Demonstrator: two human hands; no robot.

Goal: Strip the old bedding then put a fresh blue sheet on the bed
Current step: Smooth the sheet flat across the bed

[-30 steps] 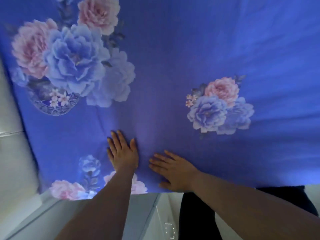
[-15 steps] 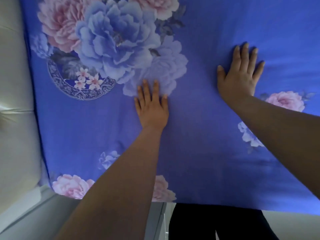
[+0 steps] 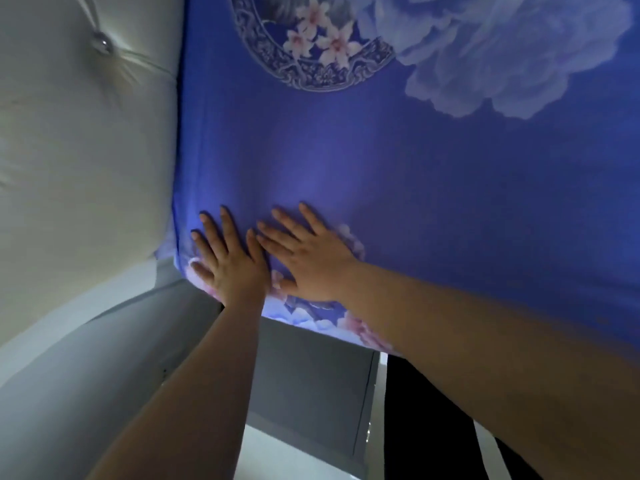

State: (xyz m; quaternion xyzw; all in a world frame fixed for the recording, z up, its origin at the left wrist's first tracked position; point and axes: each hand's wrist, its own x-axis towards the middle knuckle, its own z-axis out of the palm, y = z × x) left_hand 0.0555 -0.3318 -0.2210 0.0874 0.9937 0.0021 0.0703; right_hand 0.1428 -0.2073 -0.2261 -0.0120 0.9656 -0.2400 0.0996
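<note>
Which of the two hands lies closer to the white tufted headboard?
The left hand, flat on the blue floral sheet at its corner beside the headboard; the right hand lies farther in.

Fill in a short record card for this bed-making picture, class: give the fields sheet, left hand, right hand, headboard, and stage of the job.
sheet: blue sheet, floral print, spread flat over the bed
left hand: fingers straight, palm down, pressing the sheet at the corner near the headboard
right hand: fingers straight, palm down on the sheet, close beside the left hand
headboard: pale, padded, with a shiny button
stage of the job: fresh sheet already on; hands appear to be smoothing the corner
</note>
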